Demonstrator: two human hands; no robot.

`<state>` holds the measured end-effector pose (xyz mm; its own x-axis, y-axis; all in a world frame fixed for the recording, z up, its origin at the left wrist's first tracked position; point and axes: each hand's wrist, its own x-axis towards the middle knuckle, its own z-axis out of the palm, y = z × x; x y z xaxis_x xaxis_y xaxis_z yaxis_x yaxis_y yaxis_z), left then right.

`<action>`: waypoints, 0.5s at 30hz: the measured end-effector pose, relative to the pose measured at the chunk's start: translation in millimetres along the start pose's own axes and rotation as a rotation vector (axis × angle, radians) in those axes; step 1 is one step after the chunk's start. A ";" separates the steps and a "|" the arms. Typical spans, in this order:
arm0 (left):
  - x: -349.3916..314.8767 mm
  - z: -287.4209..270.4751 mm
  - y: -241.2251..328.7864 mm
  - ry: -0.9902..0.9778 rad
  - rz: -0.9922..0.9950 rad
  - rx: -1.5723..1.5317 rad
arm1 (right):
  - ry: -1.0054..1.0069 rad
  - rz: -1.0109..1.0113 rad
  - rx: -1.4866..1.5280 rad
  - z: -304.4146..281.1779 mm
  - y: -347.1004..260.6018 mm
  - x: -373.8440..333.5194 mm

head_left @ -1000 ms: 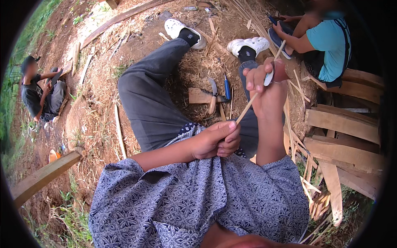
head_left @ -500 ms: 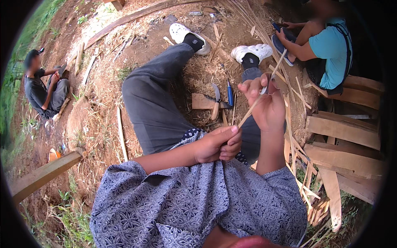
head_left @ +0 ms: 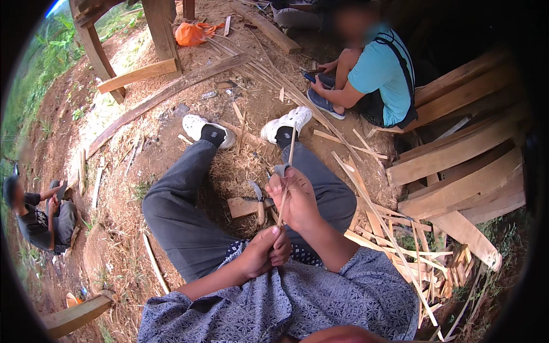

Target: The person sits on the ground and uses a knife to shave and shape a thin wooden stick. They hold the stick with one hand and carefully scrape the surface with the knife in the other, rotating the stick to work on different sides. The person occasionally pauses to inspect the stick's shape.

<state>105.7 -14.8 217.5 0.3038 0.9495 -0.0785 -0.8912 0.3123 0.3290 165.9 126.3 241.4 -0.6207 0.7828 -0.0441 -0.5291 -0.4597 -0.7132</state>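
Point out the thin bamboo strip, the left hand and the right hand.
bamboo strip [head_left: 291, 144]: head view, upper part above the hands.
left hand [head_left: 264, 251]: head view, back of the fist gripping the strip's lower end.
right hand [head_left: 297, 200]: head view, back of the hand.

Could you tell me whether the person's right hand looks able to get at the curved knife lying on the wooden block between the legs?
Probably yes, though not at once: the curved knife lies uncovered just beside the right hand, with nothing between. But that hand already grips a small blade against the bamboo strip.

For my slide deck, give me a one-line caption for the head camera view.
Seated on the ground, a person's left hand grips a thin bamboo strip while the right hand works it with a small blade.
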 end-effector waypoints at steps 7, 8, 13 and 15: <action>-7.4 2.7 -4.2 0.043 0.013 0.152 | 0.052 -0.104 -0.020 4.7 -37.5 32.1; -8.3 4.6 -6.2 0.045 0.003 0.155 | 0.049 -0.151 -0.057 6.1 -46.9 39.7; -1.2 11.6 -0.6 0.127 0.166 0.264 | -0.086 0.116 -0.356 8.3 3.3 -16.8; -4.1 3.0 -4.4 0.105 0.134 0.303 | -0.057 0.079 -0.402 6.7 4.0 -18.8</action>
<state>109.4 -20.1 219.1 0.1405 0.9843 -0.1069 -0.7757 0.1765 0.6059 171.6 107.0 244.0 -0.6871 0.7223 -0.0786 -0.2179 -0.3081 -0.9261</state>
